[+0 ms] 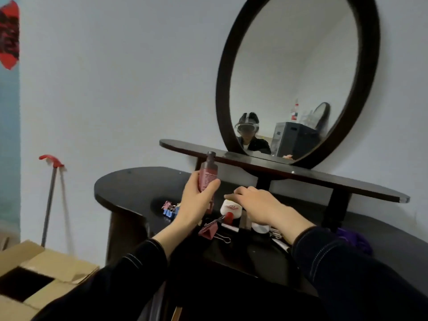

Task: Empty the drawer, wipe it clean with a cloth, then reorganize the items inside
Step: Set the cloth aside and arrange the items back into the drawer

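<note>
My left hand (196, 200) grips a dark red bottle (208, 174) upright above the dark dressing table (129, 186). My right hand (257, 205) hovers palm down over a white jar with a red logo (230, 208), fingers loosely curled and holding nothing that I can see. Below the hands lie a red binder clip (209, 230), a small red cap (228, 217), blue and pink clips (170, 209) and another white item (260, 228) partly hidden under my right wrist. The drawer is hidden behind my arms.
A round dark-framed mirror (368, 89) stands on a narrow upper shelf (347, 184). A purple cloth (354, 239) lies on the table at the right. An open cardboard box (46, 269) sits on the floor at the left, with a red-handled mop (52, 193) against the wall.
</note>
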Demonstrator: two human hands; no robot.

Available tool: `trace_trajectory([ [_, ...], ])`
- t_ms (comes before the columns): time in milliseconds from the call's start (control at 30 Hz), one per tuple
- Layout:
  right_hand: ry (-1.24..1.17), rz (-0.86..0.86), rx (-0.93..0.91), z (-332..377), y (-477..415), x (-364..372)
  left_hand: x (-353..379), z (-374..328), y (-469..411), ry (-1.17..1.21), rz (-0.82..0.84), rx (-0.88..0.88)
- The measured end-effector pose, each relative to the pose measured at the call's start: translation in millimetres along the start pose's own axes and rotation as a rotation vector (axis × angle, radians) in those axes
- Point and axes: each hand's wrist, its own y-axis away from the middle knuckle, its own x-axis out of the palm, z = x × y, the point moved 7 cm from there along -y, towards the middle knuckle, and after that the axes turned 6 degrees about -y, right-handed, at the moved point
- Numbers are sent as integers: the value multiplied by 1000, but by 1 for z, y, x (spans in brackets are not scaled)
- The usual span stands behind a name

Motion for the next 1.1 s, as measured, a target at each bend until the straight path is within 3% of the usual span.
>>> trace_trajectory([
  [133,316,202,-52,10,-32,6,-9,12,2,53,-109,-17],
  [267,383,379,-54,20,-48,13,-6,12,3,-3,-94,5],
  [533,440,317,-88,30,-55,4,-1,15,5,-53,-76,-1],
  [1100,277,293,-97,24,-58,11,-6,17,6,-154,-143,-10],
])
